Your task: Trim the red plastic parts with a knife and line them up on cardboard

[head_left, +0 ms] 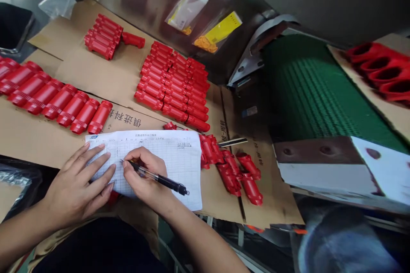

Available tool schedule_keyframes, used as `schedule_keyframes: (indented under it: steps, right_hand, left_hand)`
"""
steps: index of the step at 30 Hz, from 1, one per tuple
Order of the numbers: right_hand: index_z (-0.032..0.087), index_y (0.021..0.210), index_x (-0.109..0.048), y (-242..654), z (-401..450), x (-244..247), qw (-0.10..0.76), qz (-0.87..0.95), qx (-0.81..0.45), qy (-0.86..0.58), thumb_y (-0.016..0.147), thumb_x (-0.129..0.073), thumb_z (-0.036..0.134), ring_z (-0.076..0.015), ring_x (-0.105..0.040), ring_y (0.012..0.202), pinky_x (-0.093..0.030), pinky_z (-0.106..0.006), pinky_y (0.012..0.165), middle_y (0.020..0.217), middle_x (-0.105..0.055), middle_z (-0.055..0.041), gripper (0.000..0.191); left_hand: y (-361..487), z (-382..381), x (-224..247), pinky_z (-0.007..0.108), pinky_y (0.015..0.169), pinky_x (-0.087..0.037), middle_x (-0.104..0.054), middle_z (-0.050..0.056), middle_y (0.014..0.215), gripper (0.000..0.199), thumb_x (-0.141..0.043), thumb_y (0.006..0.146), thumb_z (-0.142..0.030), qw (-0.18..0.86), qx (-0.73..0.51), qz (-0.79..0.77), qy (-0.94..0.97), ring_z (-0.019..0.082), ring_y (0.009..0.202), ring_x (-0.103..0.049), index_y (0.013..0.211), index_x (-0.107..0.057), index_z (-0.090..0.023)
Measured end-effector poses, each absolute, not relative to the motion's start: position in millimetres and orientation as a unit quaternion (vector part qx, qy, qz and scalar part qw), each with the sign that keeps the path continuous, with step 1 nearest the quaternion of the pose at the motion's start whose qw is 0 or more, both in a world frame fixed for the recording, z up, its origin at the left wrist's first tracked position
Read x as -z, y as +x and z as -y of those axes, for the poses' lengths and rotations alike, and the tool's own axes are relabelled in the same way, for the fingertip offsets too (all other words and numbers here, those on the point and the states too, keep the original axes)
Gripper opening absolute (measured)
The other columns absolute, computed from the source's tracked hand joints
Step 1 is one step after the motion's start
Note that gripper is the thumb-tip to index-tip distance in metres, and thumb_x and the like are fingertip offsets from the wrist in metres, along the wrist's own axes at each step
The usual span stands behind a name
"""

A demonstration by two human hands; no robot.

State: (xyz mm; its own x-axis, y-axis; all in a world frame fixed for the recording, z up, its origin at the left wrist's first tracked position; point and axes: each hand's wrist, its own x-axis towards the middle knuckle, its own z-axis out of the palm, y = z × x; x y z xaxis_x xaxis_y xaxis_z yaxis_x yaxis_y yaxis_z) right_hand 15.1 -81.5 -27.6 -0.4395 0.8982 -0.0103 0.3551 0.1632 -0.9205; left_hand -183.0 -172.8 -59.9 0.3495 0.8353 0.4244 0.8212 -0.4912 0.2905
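**Hand Positions at the Paper Form (pixel 187 172)**

The paper form lies on the cardboard (pixel 96 76) directly in front of me and serves as the reference for all positions. My left hand (pixel 80 183) rests palm down at the form's left edge, fingers spread wide across the ruled columns. My right hand (pixel 147 175) is over the middle of the form, fingers closed in a writing grip on a black-and-clear pen (pixel 173 184). The pen's tip points at the columns in the form's left half; I cannot tell whether it touches the paper.

Red parts surround the form:
- Left and beyond: a slanted row of red tubes (pixel 65 102).
- Beyond: a stacked block of red tubes (pixel 173 83).
- Right, just beside the edge: a loose pile of red pieces (pixel 229 168).

A green conveyor belt (pixel 307 85) stands well to the form's right. A dark phone (pixel 14 27) lies far beyond the form's left corner.
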Motion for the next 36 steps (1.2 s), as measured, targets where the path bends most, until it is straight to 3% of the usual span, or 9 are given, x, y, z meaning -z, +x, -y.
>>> schedule_keyframes:
  steps: [6, 36]
  right_hand:
    - [0.023, 0.080, -0.070, 10, 84, 31, 0.283, 0.745, -0.416, -0.438, 0.093, -0.065, 0.023, -0.0156, -0.064, 0.066, -0.053, -0.026, 0.067, 0.072, -0.070, 0.0002, 0.014]
    - [0.020, 0.080, -0.069, 9, 86, 33, 0.300, 0.754, -0.384, -0.440, 0.092, -0.064, 0.018, -0.0126, -0.062, 0.063, -0.049, -0.024, 0.064, 0.070, -0.065, 0.0016, 0.013]
  left_hand:
    - [-183, 174, 63, 0.071, 0.105, -0.058, -0.065, 0.023, 0.127, 0.035, -0.072, 0.094, -0.019, 0.013, -0.278, -0.532, 0.800, 0.045, 0.130, -0.064, 0.129, -0.068, -0.014]
    - [-180, 173, 64, 0.075, 0.104, -0.057, -0.064, 0.024, 0.125, 0.034, -0.071, 0.095, -0.019, 0.012, -0.290, -0.526, 0.799, 0.045, 0.126, -0.064, 0.128, -0.068, -0.011]
